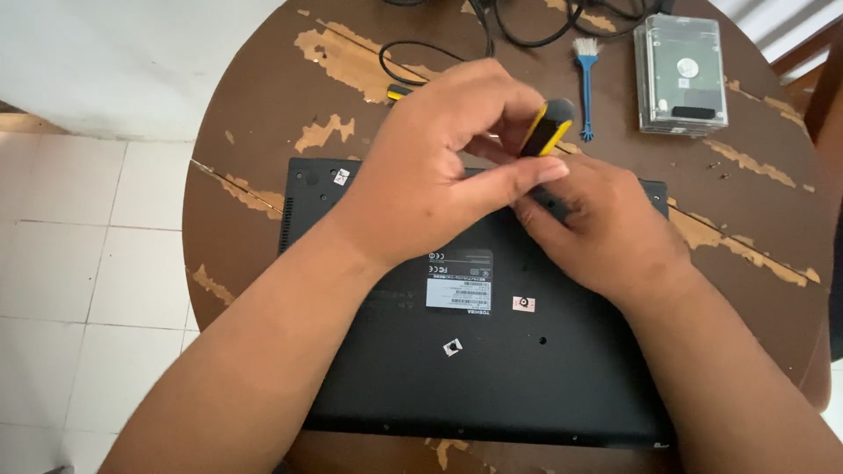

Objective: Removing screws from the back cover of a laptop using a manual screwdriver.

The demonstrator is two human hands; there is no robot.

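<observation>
A yellow-and-black screwdriver (548,127) stands over the far edge of an upturned black laptop (474,351), its handle gripped by the left hand (430,167). The right hand (597,224) rests closed around its lower part. Beyond, on the round wooden table (255,114), lie a blue brush (585,83), a cased hard drive (681,75) and black cables (518,26).

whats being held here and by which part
A yellow-and-black screwdriver, gripped by its handle in the left hand. The right hand rests low on the upturned black laptop, near where the shaft, hidden, would run.

Blue brush (586,81), cased hard drive (681,75), black cables (527,31) on round table (255,114)
</observation>
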